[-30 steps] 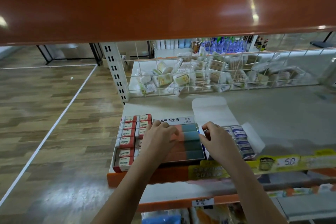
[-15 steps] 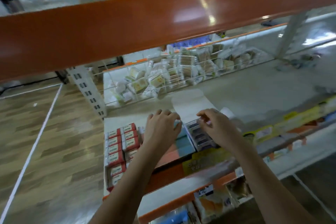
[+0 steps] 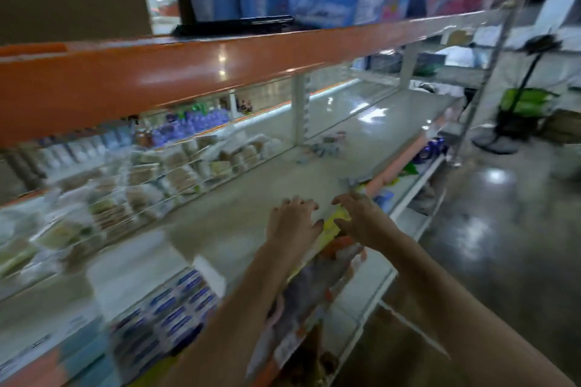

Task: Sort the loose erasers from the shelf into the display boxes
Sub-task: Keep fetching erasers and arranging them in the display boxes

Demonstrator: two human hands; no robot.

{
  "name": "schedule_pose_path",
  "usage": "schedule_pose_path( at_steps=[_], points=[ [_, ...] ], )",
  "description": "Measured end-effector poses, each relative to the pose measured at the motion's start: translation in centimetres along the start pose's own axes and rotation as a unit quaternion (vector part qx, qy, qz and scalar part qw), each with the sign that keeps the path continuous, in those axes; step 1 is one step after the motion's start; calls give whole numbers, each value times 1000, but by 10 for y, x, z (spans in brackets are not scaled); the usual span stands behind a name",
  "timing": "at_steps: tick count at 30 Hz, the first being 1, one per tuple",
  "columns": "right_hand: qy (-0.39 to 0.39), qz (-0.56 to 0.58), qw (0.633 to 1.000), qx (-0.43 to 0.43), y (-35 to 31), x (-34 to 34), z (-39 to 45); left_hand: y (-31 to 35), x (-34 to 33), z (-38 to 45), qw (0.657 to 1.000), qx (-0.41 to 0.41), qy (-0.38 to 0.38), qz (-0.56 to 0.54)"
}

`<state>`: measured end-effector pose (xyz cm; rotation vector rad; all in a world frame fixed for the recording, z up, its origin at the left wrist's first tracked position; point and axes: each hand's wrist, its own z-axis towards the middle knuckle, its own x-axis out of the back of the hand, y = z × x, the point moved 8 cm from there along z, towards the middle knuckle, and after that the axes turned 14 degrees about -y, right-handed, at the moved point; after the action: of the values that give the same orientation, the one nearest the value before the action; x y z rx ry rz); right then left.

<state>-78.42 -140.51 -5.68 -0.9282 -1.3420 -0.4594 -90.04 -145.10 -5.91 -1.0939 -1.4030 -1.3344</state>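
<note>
Under the orange beam [image 3: 188, 72], the shelf [image 3: 251, 195] runs right to a loose eraser pile [image 3: 323, 144], probably the next stock. Filled boxes [image 3: 169, 311] sit bottom left. Both hands, left [image 3: 292, 223] and right [image 3: 361, 220], hover empty over the front edge, fingers loosely spread, likely reaching. Blur hides labels.

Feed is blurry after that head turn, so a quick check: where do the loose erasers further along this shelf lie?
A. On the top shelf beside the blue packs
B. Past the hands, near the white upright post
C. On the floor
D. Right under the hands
B: a small scatter of loose erasers lies on the grey shelf near the white upright post, beyond the left hand and right hand, which hold nothing.
</note>
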Motion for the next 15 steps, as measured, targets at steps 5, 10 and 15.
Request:
schedule_pose_path(
  at_steps=[5, 10, 15],
  points=[
    [-16, 2, 1000, -23, 93, 20, 19, 47, -23, 81, 1000, 15, -23, 5],
    [-30, 25, 999, -36, 152, 27, 60, 49, -39, 141, 998, 51, -42, -7],
    [-49, 15, 999, -6, 181, 29, 122, 35, -46, 199, 993, 98, -43, -55]
  ],
)
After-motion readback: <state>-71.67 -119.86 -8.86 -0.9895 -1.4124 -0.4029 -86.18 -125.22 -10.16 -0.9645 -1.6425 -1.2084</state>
